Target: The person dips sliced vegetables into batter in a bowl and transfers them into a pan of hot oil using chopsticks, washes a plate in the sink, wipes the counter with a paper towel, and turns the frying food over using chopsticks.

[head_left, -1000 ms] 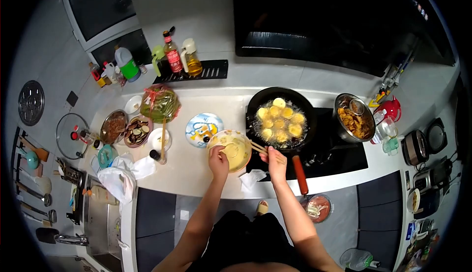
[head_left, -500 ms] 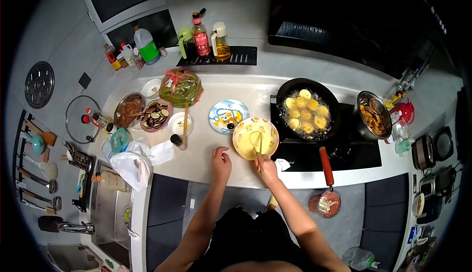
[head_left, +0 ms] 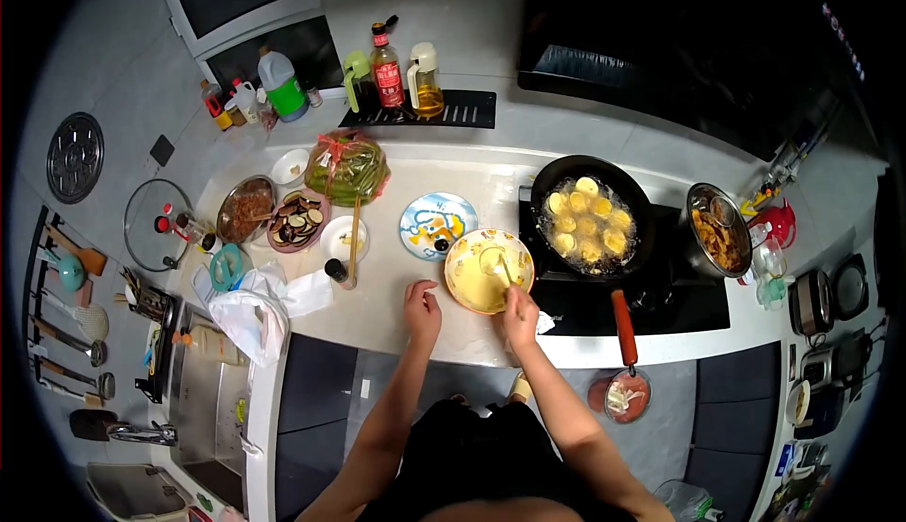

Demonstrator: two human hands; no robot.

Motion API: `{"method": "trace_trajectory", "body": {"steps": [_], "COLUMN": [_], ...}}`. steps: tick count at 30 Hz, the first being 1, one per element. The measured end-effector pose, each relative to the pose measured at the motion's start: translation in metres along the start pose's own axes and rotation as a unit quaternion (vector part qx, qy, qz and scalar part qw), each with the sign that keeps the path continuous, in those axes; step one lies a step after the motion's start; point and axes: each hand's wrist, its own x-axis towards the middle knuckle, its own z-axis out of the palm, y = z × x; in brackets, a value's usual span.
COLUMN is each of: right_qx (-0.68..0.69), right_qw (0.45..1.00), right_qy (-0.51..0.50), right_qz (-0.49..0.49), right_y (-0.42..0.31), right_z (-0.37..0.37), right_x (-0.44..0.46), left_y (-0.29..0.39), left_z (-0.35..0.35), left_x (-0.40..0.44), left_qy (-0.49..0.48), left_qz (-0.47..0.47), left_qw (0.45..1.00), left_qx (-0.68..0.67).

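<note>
My right hand (head_left: 520, 318) is closed around a pair of chopsticks (head_left: 507, 272) at the near right rim of a patterned bowl (head_left: 451, 279). The chopstick tips reach into the pale yellow batter (head_left: 477, 286), touching or close to a round coated slice (head_left: 491, 260). Left of the bowl, my left hand (head_left: 422, 311) hovers at the counter's front, empty, fingers loosely curled and thumb apart. Behind the bowl lies a blue-and-white plate (head_left: 425, 225) with a small dark-capped thing on it. Several round slices (head_left: 590, 225) fry in bubbling oil in a black wok (head_left: 634, 182).
Right of the wok stands a metal pot (head_left: 700, 248) with browned food. The wok's red handle (head_left: 624, 316) juts past the counter edge. On the left are a plate of dark-edged slices (head_left: 300, 220), a metal bowl of mince (head_left: 248, 209), a white bowl (head_left: 332, 237) and bagged green vegetables (head_left: 347, 171).
My right hand has shifted slightly right and away from me, and the chopsticks now slant differently in the bowl. My left hand stays nearly in place.
</note>
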Motion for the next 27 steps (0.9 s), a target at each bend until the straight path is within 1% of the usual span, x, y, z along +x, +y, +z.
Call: {"method": "trace_trajectory", "body": {"steps": [1,2,3,5,8,11,12,14,17,18,21,22,24,26,27], "right_qx": [0.047,0.224,0.263,0.291,0.188,0.218,0.247,0.302,0.339,0.339,0.355,0.371,0.389,0.406,0.39], "right_qw": [0.997,0.964,0.943,0.935,0.973,0.953,0.939,0.902,0.87,0.862,0.874,0.866,0.851,0.837,0.85], "right_qy": [0.013,0.041,0.045,0.037,0.064,0.128,0.116,0.09,0.009,-0.001,0.026,0.03,0.01,-0.002,-0.032], "right_qz": [0.055,0.137,0.197,0.201,0.115,0.167,0.21,0.295,0.358,0.376,0.33,0.333,0.351,0.366,0.353], "right_y": [0.006,0.011,0.009,0.018,0.003,-0.008,-0.002,0.021,0.032,0.029,0.019,0.02,0.016,0.009,0.006], "right_z": [0.0,0.002,-0.004,-0.009,-0.018,-0.018,-0.015,-0.006,-0.002,-0.004,-0.007,-0.006,-0.004,-0.002,-0.002], "right_x": [0.001,0.001,0.005,0.008,0.005,0.007,0.008,0.01,0.013,0.014,0.011,0.01,0.009,0.007,0.006], "left_y": [0.0,0.001,0.002,0.005,0.005,0.01,0.011,0.008,0.005,0.006,0.01,0.007,0.003,0.005,0.005], "left_z": [0.0,0.001,0.002,0.005,0.009,0.011,0.011,0.012,0.011,0.01,0.006,0.006,0.005,0.004,0.003], "left_x": [0.0,0.001,0.001,0.001,0.0,0.0,0.0,0.0,0.001,0.001,0.002,0.002,0.0,-0.001,-0.001], "left_qy": [0.001,0.001,0.001,-0.002,-0.007,-0.016,-0.02,-0.02,-0.026,-0.029,-0.018,-0.013,-0.006,-0.007,-0.006], "left_qz": [0.004,0.009,0.013,0.012,0.003,-0.017,-0.025,-0.01,-0.01,-0.015,-0.011,-0.002,0.017,0.012,0.01], "left_qw": [1.0,1.0,1.0,1.0,1.0,1.0,0.999,1.0,1.0,0.999,1.0,1.0,1.0,1.0,1.0], "left_qx": [0.002,0.004,0.006,0.004,0.005,0.003,0.001,0.005,0.006,0.006,0.005,0.005,0.003,-0.001,-0.002]}}
